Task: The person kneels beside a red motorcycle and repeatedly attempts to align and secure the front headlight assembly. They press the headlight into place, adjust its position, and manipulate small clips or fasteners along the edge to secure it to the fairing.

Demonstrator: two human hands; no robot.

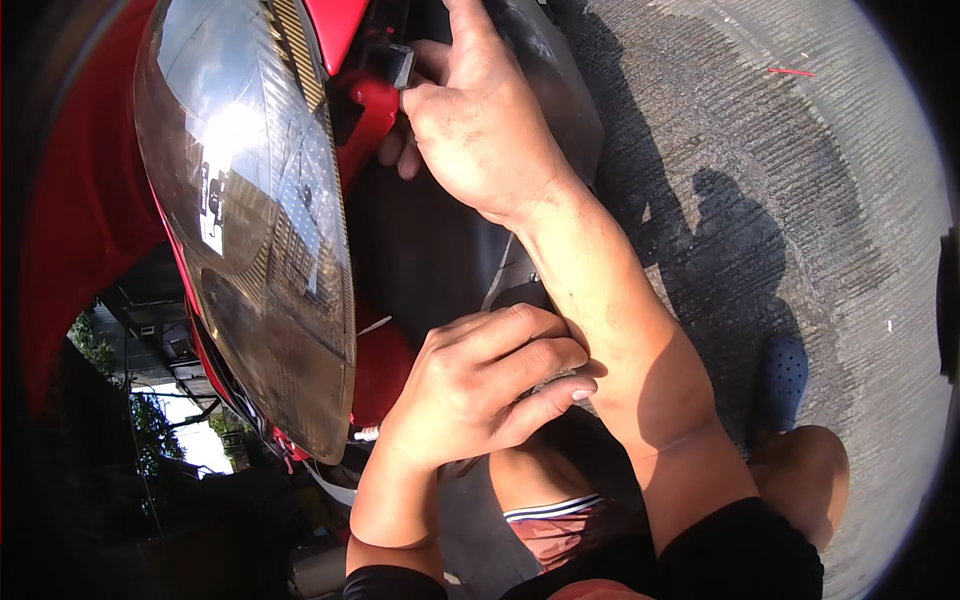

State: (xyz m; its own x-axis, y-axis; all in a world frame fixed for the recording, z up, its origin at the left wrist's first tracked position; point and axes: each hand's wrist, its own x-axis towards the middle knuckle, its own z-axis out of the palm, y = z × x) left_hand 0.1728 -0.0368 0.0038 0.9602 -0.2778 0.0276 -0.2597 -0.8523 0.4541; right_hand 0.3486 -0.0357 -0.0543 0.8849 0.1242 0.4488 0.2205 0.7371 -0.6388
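A large clear-and-smoked headlight (250, 220) fills the left side of the view, with sun glare on its lens. My right hand (480, 130) reaches past it with its fingers curled around a red painted panel edge (372, 115). Its thumb points up, and some fingertips are hidden behind the panel. A small grey metal tab (403, 65) sits by those fingers. Lower down, my left hand (490, 380) is closed beside my right forearm, fingers bent and pressed together against the thumb. What it may hold is hidden.
A dark grey panel (420, 240) lies behind my hands. Rough concrete ground (850, 180) spreads to the right, with shadows and a thin red strip (790, 71) on it. My foot in a blue clog (783, 378) stands there. A red body panel (90, 180) curves at far left.
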